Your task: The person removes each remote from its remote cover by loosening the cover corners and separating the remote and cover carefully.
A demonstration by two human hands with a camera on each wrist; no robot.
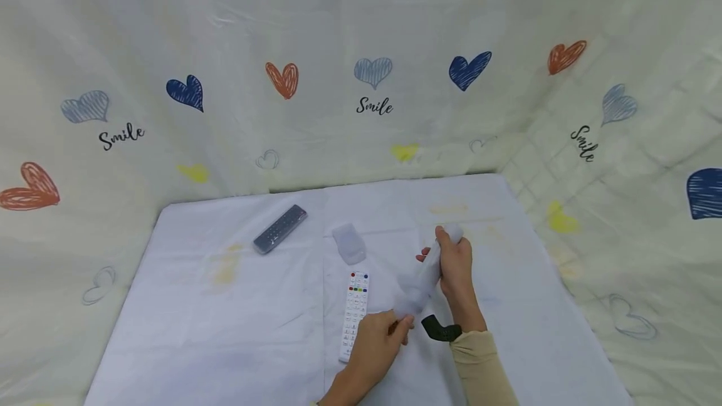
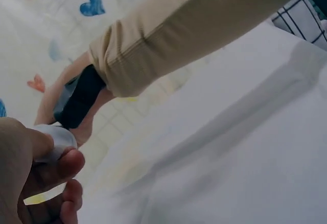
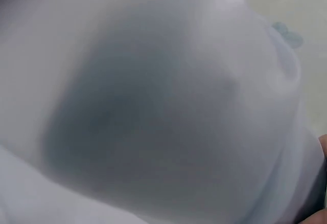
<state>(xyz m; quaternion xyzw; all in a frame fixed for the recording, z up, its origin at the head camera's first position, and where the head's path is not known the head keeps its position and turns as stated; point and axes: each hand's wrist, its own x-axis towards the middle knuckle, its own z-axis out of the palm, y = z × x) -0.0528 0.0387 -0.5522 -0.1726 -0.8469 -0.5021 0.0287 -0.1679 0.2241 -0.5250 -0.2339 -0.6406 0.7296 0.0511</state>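
Observation:
A long, soft, whitish, half-see-through sleeve (image 1: 431, 268) slants between the two hands above the table. The right hand (image 1: 455, 268) grips its upper part, thumb along the top and fingertips showing on the far side. Lower down, the left hand (image 1: 376, 340) pinches the near end between thumb and fingers. In the left wrist view the sleeve's pale rounded end (image 2: 61, 139) shows at the left thumb and fingertip. The sleeve (image 3: 179, 106) fills most of the right wrist view, blurred, with a darker area in the middle. I cannot tell what is inside it.
A white remote control (image 1: 355, 312) with coloured buttons lies just left of the left hand, partly behind it. Beyond it lies a folded translucent pouch (image 1: 350, 244). A dark grey remote control (image 1: 280, 229) lies farther left on the white-covered table (image 1: 225, 331). Heart-printed sheeting (image 1: 327, 130) rises behind.

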